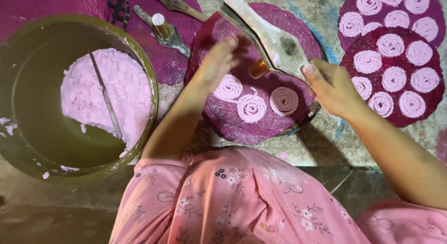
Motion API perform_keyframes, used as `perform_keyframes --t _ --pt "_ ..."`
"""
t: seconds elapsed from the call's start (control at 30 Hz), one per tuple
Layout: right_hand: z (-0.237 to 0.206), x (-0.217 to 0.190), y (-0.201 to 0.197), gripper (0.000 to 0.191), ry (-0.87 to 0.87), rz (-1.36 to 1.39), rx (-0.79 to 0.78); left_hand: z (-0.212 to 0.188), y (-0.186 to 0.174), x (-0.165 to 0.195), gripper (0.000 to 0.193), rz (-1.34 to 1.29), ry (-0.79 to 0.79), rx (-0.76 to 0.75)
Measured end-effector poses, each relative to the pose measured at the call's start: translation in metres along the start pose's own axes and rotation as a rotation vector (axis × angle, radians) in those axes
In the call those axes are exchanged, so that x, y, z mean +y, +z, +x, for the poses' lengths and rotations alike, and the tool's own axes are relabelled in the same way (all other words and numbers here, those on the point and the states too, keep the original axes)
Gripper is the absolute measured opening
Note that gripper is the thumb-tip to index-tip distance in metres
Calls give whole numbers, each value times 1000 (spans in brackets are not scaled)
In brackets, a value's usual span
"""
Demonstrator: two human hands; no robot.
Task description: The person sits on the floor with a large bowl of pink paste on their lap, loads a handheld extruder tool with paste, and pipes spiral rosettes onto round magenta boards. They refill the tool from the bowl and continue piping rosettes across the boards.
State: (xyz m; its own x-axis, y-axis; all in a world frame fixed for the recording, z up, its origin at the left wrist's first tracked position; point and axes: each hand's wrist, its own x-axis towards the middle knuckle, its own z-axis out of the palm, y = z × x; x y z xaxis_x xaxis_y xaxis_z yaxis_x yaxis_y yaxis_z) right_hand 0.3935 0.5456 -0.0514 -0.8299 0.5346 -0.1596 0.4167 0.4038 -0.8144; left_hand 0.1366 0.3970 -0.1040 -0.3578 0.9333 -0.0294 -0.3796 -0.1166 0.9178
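I am sitting at a rough grey floor, a big olive bowl [139, 62] of soft pink dough [121, 85] lying at nine o'clock. A round purple mat [260, 123] is lying ahead, carrying three fragile coils [251, 106]. My right hand [333, 85] is closing around the stiff wooden press [274, 41]; its handles look the best grip. My left hand [221, 60] is blurring, half curled, touching its far side.

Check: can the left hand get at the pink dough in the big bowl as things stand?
Probably yes. The left hand hovers over the purple mat, holding nothing visible, and the pink dough sits uncovered in the bowl right beside that arm. Only a thin metal rod lies across the dough.
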Motion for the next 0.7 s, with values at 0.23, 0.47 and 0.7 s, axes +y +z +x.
perform_keyframes --t 0.23,0.47,0.7 --pt "22 -3 36 38 -287 102 -224 -53 0 -29 46 467 343 70" --pt "57 26 79 33 -681 -529 -186 -106 -62 -29 47 286 381 358" --pt "67 44 88 16 -524 -644 -268 -141 -87 -24 48 9 467 531"
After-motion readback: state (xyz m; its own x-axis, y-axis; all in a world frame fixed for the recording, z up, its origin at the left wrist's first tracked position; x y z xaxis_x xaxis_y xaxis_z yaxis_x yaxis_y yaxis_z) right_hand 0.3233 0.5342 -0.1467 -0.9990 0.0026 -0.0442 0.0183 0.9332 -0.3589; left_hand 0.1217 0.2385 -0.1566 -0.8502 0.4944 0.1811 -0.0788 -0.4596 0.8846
